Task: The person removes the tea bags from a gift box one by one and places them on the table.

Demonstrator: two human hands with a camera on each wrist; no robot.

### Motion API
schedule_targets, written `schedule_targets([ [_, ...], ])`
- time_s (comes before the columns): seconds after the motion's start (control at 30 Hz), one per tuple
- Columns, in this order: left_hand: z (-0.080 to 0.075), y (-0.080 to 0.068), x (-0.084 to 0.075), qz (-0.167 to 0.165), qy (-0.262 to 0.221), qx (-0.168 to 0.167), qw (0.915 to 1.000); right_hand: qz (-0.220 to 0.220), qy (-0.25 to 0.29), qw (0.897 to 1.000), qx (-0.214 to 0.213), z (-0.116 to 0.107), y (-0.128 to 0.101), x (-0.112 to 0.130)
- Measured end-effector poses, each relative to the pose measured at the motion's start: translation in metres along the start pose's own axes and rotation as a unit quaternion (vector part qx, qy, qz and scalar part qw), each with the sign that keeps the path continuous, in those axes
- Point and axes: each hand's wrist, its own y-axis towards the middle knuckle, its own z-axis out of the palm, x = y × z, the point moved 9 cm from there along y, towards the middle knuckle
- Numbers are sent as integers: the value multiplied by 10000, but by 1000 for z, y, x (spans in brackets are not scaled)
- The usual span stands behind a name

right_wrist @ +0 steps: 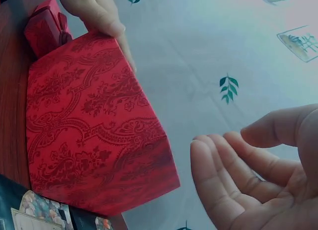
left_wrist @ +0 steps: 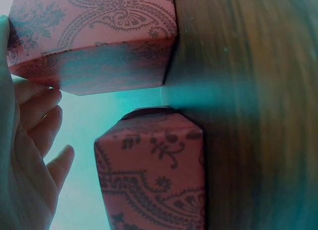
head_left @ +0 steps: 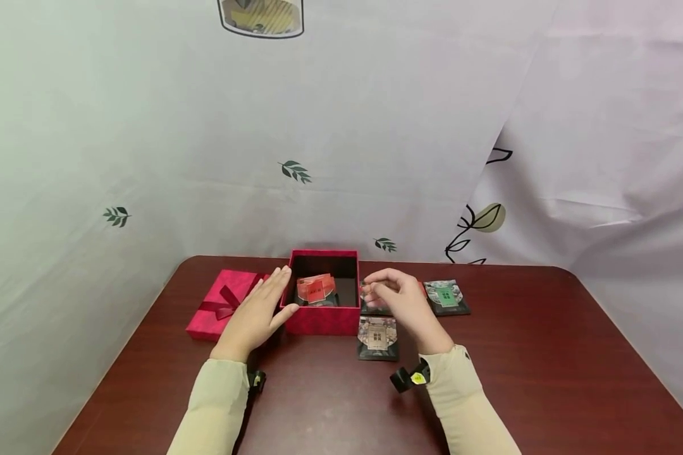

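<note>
A red patterned box (head_left: pixel 324 321) stands without its lid on the table, with a red-labelled packet (head_left: pixel 317 289) lying inside. My left hand (head_left: pixel 254 321) rests at the box's left side, fingers straight and thumb at the front left corner. Beyond the box's right wall, my right hand (head_left: pixel 403 304) hovers over several packets. Its fingers are loosely bent and hold nothing, as the right wrist view shows. Partly beneath it are dark packets, one with a green label (head_left: pixel 446 297). A beige-labelled packet (head_left: pixel 377 337) lies in front of them.
The red lid (head_left: pixel 209 323) with a dark red ribbon bow (head_left: pixel 226 305) lies left of the box, partly behind my left hand. A dark reddish-brown table (head_left: pixel 546 354) runs back to a pale hanging cloth (head_left: pixel 404 126) with leaf prints.
</note>
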Motion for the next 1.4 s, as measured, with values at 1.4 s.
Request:
schedule_targets([
  [1.4,0,-1,0,65,-83,-59,9999,1158,-2918,9494,47,82,77,-20],
])
